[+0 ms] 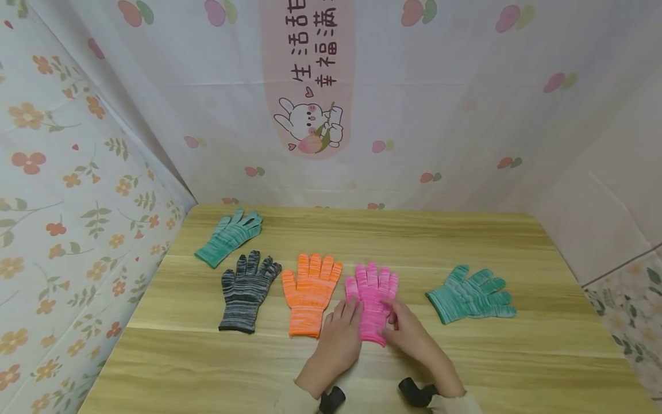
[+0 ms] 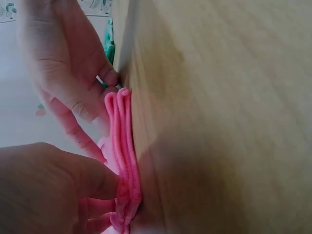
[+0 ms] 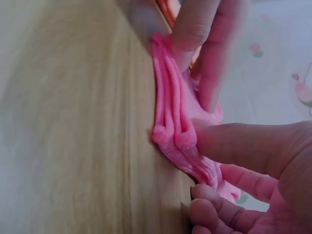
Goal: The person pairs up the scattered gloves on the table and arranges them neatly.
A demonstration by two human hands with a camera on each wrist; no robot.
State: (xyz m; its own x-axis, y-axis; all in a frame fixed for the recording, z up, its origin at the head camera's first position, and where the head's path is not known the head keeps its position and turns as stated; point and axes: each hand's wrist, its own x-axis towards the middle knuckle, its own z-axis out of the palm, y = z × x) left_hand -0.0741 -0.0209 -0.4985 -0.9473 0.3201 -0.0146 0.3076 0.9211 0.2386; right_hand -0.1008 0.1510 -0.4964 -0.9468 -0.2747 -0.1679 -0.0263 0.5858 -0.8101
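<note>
A pink knit glove (image 1: 372,302) lies flat, fingers pointing away. Both wrist views show its pink cuff (image 2: 126,151) as several stacked folded edges close on the table. My left hand (image 1: 338,339) rests along the left side of this cuff, thumb against the cuff edge. At the right side, my right hand (image 1: 411,333) touches it, thumb on top of the cuff (image 3: 173,92) and fingertips (image 3: 204,200) at its side edge. An orange glove (image 1: 310,293) lies just left of my left hand. Right of my right hand is a teal glove (image 1: 473,293).
A black-and-grey glove (image 1: 245,296) lies left of the orange one, and another teal glove (image 1: 230,236) sits slanted at the back left. The wooden table (image 1: 217,368) ends at a printed curtain (image 1: 439,115). Black wrist mounts (image 1: 416,394) hang by the wrists.
</note>
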